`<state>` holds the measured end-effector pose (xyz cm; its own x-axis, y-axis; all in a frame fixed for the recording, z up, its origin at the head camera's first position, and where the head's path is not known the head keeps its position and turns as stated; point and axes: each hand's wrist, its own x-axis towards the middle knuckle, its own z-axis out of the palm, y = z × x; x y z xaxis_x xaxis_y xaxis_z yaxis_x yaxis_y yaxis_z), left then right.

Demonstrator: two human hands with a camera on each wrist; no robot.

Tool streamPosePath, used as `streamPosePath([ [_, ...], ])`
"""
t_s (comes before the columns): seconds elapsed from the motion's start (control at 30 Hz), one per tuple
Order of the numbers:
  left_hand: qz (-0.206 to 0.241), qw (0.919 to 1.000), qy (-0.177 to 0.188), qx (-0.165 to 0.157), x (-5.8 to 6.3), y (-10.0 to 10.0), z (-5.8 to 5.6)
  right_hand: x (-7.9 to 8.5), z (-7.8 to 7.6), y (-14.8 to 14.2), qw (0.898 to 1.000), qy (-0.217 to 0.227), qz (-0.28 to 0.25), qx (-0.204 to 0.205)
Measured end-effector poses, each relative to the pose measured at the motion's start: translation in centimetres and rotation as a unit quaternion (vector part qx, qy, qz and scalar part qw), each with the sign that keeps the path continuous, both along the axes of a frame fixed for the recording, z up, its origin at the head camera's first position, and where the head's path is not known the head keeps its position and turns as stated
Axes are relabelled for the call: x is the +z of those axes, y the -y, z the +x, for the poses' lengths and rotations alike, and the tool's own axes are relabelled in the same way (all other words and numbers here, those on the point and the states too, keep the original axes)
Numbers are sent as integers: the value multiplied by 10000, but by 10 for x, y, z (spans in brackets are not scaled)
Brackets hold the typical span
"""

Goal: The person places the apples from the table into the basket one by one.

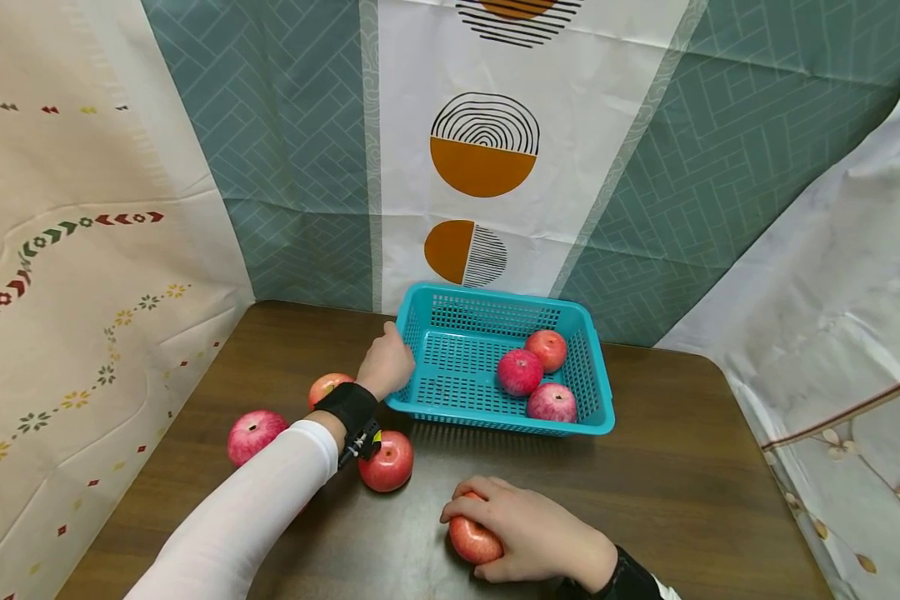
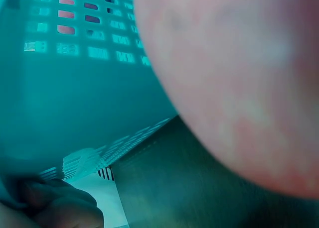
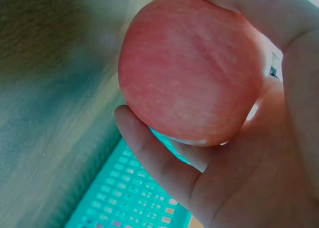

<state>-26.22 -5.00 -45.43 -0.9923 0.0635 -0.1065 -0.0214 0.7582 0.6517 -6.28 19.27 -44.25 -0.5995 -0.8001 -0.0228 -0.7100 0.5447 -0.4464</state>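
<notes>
- Three apples [image 1: 520, 372] lie in the turquoise basket [image 1: 495, 423] by the table's [image 1: 667, 467] far edge; the left hand [image 1: 387, 363], partly hidden, appears to grip its left rim.
- Off the basket's near edge, the right hand [image 1: 528, 529] grips another apple [image 1: 474, 540], likely a pick-up, next calling for a steady lift.

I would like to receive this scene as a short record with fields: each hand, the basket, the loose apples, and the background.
Left hand: grips the left end of the blue basket
Right hand: holds a red apple, fingers around it, in front of the basket
Basket contents: three apples, towards the right end
Loose apples: at least three, around the left forearm, which may hide more
Surface: brown wooden table
Background: patterned cloth
</notes>
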Motion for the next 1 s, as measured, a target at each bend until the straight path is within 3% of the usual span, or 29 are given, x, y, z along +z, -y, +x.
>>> streamPosePath([
  [0.33,-42,10000,48,31,4,0,2,6,-6,-3,9994,284,-71,-192],
  [0.6,-111,9998,148,61,5,-1,1,24,-16,-4,9986,146,-297,-418],
  [1.0,-62,9999,144,53,4,-2,1,65,-55,-12,9933,25,-634,-967],
])
